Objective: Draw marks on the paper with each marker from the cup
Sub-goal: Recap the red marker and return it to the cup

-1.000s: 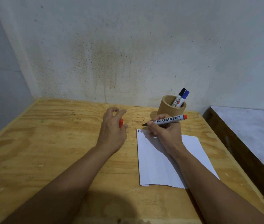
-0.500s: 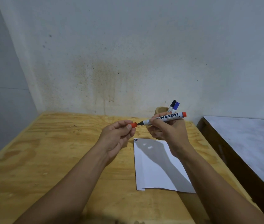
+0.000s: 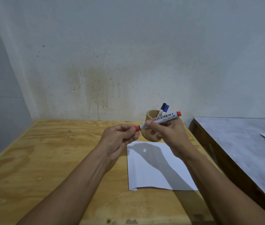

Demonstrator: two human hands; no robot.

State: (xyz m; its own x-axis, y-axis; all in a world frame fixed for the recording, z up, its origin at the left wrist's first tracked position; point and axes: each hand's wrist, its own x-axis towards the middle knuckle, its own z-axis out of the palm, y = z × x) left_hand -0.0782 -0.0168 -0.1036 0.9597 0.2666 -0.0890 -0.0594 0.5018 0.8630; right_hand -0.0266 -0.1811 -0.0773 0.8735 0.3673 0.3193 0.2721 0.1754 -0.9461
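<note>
Hands are raised above the plywood table [image 3: 47, 159], meeting over the far edge of the paper [image 3: 152, 172]. My right hand [image 3: 169, 135] is closed around the barrel of the red marker [image 3: 162, 119], thumb and fingertips pinching it near the writing end; the barrel tilts up to the right, its red end plug highest, the word "PERMANENT" partly readable along the white body. My left hand [image 3: 120, 138] is closed on the red cap [image 3: 137, 128], thumb and forefinger pinched on it. The cap sits against the marker's writing end; whether it is fully seated I cannot tell.

The paper lies flat on the table below both wrists, shadowed by my arms; any marks at its far edge are hidden by the hands. The wooden cup [image 3: 152, 116] stands just beyond the paper, partly behind my right hand, with a black-capped marker [image 3: 162, 107] and a blue-capped marker [image 3: 166, 108] leaning inside it. A grey side surface [image 3: 242, 143] adjoins on the right.
</note>
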